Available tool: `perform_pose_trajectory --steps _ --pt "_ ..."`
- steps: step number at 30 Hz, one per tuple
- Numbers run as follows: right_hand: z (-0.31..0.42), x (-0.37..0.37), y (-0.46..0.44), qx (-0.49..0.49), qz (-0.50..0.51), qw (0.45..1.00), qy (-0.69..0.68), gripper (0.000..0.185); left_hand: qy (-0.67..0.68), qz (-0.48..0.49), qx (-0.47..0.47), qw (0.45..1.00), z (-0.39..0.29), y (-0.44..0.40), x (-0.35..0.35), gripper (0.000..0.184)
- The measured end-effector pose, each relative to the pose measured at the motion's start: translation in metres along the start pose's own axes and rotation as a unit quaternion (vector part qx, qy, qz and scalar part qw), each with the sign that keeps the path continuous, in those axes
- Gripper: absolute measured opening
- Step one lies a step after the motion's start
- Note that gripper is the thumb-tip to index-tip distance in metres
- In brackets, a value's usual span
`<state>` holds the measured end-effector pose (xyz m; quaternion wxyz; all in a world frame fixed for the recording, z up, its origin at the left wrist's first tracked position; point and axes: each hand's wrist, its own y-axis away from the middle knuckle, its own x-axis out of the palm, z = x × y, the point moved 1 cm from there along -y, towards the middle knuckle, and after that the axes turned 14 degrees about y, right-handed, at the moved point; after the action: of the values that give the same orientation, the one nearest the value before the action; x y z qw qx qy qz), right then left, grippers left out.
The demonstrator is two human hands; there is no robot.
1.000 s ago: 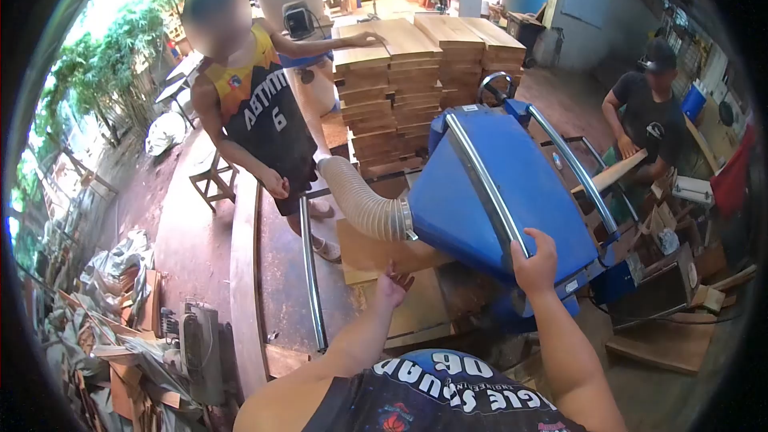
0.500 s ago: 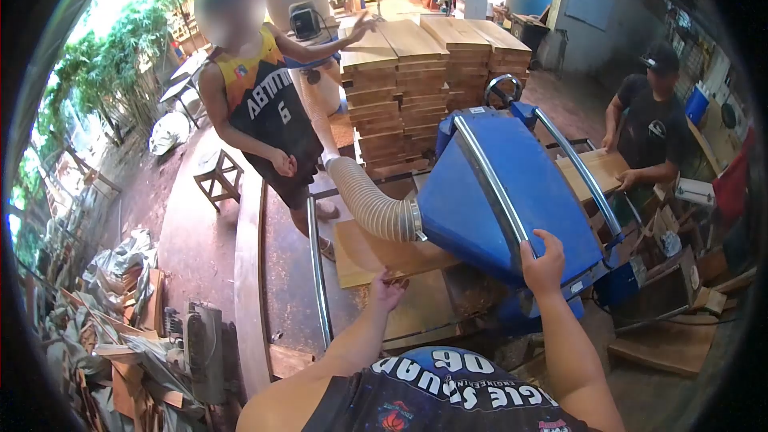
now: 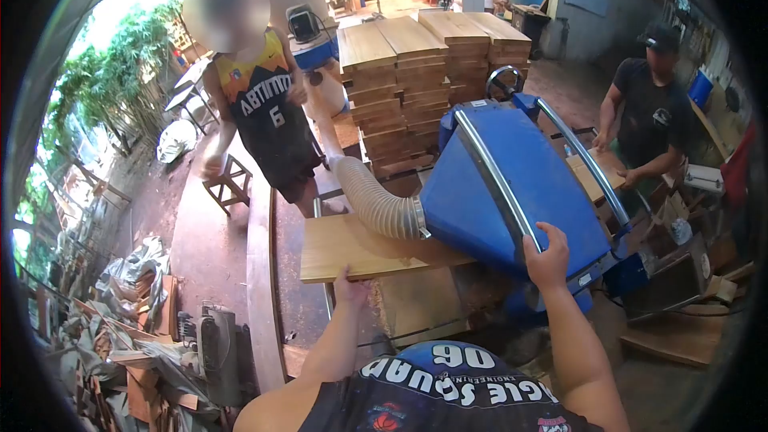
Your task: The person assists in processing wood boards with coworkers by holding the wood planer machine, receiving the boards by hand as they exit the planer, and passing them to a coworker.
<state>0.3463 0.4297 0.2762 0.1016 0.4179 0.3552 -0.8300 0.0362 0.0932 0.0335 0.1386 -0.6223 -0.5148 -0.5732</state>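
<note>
A blue planer-like machine [image 3: 512, 192] stands in front of me, with a wooden board [image 3: 360, 250] lying flat and coming out from under its left side. My left hand [image 3: 352, 288] holds the board's near edge, thumb at the top and the other fingers partly hidden beneath. On the machine's hood, my right hand [image 3: 549, 258] is closed round the lower end of a chrome bar [image 3: 496, 176]. A ribbed hose [image 3: 380, 200] joins the hood above the board.
Behind the machine rise stacks of wooden boards [image 3: 400, 88]. A person in a numbered jersey [image 3: 268, 112] stands at the left; another person [image 3: 652, 116] holds a board [image 3: 596, 176] at the far right side. Wood scraps [image 3: 144, 352] and a stool [image 3: 228, 184] lie leftward.
The board has slid further out to the left. My left hand has moved left and taken its edge. The person in the jersey has lowered an arm from the stack. My right hand stays put.
</note>
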Motion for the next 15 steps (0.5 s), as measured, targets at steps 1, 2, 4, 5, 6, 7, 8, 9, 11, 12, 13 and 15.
perform_pose_trajectory --steps 1,2,4,5,6,7,8,9,11,12,13,15 --pt "-0.002 0.001 0.000 -0.002 -0.002 1.000 -0.004 0.036 -0.003 -0.014 0.020 1.000 -0.015 0.003 -0.002 0.049" --pt "-0.003 0.002 0.002 -0.005 -0.003 1.000 -0.008 0.036 -0.005 -0.028 0.040 0.999 -0.030 0.007 -0.004 0.049" --pt "0.001 -0.001 0.002 0.003 0.006 1.000 -0.014 0.036 -0.012 -0.024 0.056 0.998 -0.067 0.026 0.002 0.048" --pt "0.002 -0.003 0.001 0.007 0.008 1.000 -0.017 0.037 -0.015 -0.020 0.064 0.998 -0.083 0.038 0.012 0.047" --pt "0.003 -0.005 0.000 0.010 0.010 1.000 -0.022 0.037 -0.027 -0.034 0.083 0.996 -0.096 0.052 0.023 0.046" --pt "0.004 -0.005 0.000 0.014 0.014 0.999 -0.029 0.037 -0.040 -0.049 0.104 0.993 -0.110 0.068 0.036 0.045" --pt "0.004 -0.005 0.001 0.018 0.019 0.999 -0.036 0.037 -0.053 -0.066 0.124 0.989 -0.124 0.080 0.044 0.045" --pt "0.005 -0.005 0.001 0.011 0.017 0.999 -0.032 0.037 -0.066 -0.061 0.142 0.986 -0.138 0.088 0.046 0.045" --pt "0.002 -0.006 0.002 0.001 0.015 1.000 -0.022 0.037 -0.092 -0.054 0.174 0.979 -0.167 0.100 0.046 0.045" --pt "0.001 -0.005 0.002 0.000 0.012 1.000 -0.024 0.037 -0.108 -0.052 0.195 0.973 -0.185 0.103 0.043 0.042" --pt "0.000 -0.005 0.002 -0.002 0.011 1.000 -0.028 0.037 -0.123 -0.050 0.218 0.967 -0.204 0.108 0.039 0.038" --pt "0.003 -0.005 0.002 0.000 0.013 0.999 -0.036 0.036 -0.143 -0.048 0.276 0.949 -0.230 0.121 0.043 0.033"
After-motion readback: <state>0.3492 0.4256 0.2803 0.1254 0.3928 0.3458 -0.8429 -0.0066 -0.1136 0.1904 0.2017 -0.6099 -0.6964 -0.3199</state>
